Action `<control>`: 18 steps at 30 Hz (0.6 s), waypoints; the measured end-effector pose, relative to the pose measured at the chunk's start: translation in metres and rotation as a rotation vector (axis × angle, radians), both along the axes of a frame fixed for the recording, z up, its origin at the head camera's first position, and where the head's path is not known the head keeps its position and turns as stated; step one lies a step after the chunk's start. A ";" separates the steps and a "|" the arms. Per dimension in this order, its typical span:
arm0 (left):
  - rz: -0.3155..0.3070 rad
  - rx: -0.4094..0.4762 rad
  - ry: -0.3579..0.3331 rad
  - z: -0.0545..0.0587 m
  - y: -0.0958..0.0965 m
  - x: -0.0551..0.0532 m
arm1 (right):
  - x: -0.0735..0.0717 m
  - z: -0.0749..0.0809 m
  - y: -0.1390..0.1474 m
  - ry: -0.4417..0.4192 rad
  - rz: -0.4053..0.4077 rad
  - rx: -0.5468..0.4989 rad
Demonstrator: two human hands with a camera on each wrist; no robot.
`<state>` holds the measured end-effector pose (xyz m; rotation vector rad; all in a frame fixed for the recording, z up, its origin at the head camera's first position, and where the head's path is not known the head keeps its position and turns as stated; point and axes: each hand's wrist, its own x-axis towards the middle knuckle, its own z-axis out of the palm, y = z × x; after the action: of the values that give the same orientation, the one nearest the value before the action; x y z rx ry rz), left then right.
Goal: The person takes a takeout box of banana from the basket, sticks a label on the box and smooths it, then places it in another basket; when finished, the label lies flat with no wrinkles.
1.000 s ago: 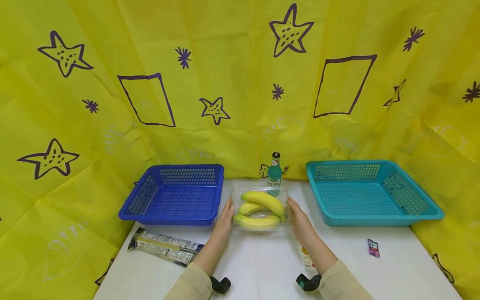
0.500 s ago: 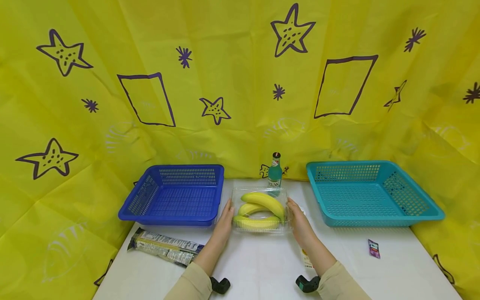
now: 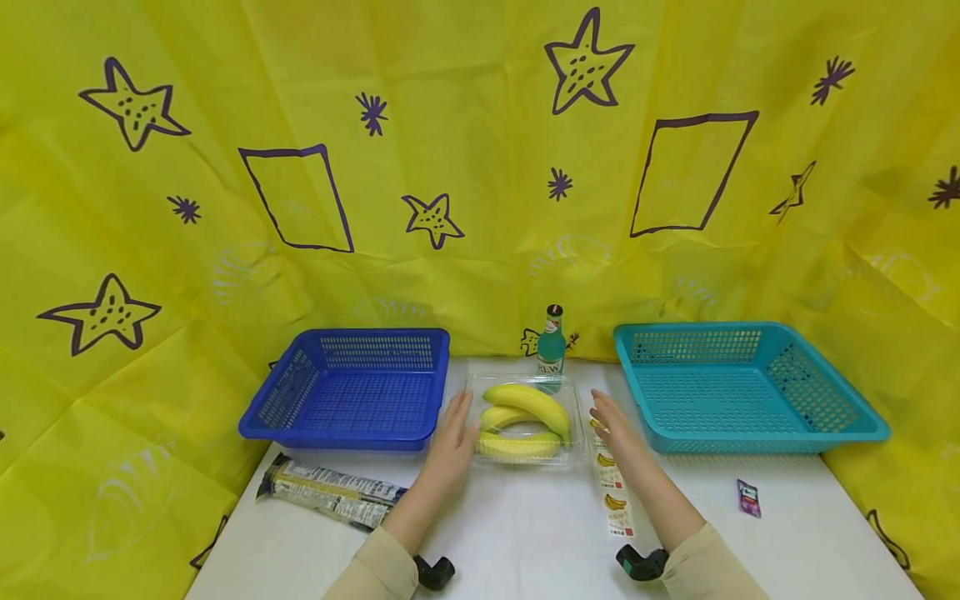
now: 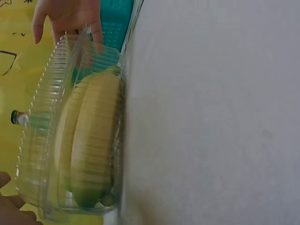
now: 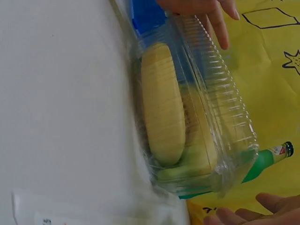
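Observation:
A clear plastic clamshell box (image 3: 575,408) with several bananas (image 3: 528,400) inside sits on the white table in the middle of the head view, its ridged lid down. My left hand (image 3: 452,437) is at the box's left side, fingers straight and fingertips beside its edge. On the other side, my right hand (image 3: 618,432) is spread with a visible gap from the box, over a strip of banana stickers (image 3: 615,500). Both wrist views show the box from the side; the right hand (image 4: 70,16) and left hand (image 5: 201,11) appear beyond it with relaxed fingers.
A blue basket (image 3: 337,437) stands at the back left, a turquoise basket (image 3: 765,442) at the back right. Behind the box is a green bottle (image 3: 551,346). Long dark packets (image 3: 330,492) lie front left, a small purple packet (image 3: 747,497) right. A yellow curtain (image 3: 495,292) hangs behind.
Both hands held the box's sides earlier. Now the right hand has moved away to the right, uncovering the banana stickers, and the left has loosened. The box has barely shifted.

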<state>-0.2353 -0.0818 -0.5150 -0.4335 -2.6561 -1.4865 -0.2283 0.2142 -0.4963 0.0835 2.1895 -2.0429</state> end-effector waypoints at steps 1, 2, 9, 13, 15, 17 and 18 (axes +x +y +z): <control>-0.025 -0.028 0.035 0.004 0.002 0.004 | 0.002 0.003 0.003 0.003 -0.012 0.027; -0.047 -0.058 0.068 0.008 0.005 0.007 | 0.003 0.005 0.005 0.009 -0.023 0.059; -0.245 -0.134 0.337 0.027 0.029 0.031 | 0.012 0.013 0.017 0.060 -0.046 0.261; -0.411 -0.104 0.365 0.031 0.040 0.039 | 0.015 0.011 0.021 0.062 0.005 0.312; -0.496 -0.101 0.313 0.032 0.045 0.042 | 0.015 0.009 0.024 0.061 0.018 0.337; -0.573 -0.127 0.260 0.030 0.050 0.044 | 0.016 0.006 0.026 0.062 0.024 0.360; -0.612 -0.144 0.241 0.028 0.053 0.045 | 0.016 0.005 0.027 0.063 0.028 0.375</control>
<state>-0.1908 -0.0289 -0.4865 -1.4390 -2.5563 -1.2375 -0.2126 0.2415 -0.4916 0.0285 2.5692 -1.6171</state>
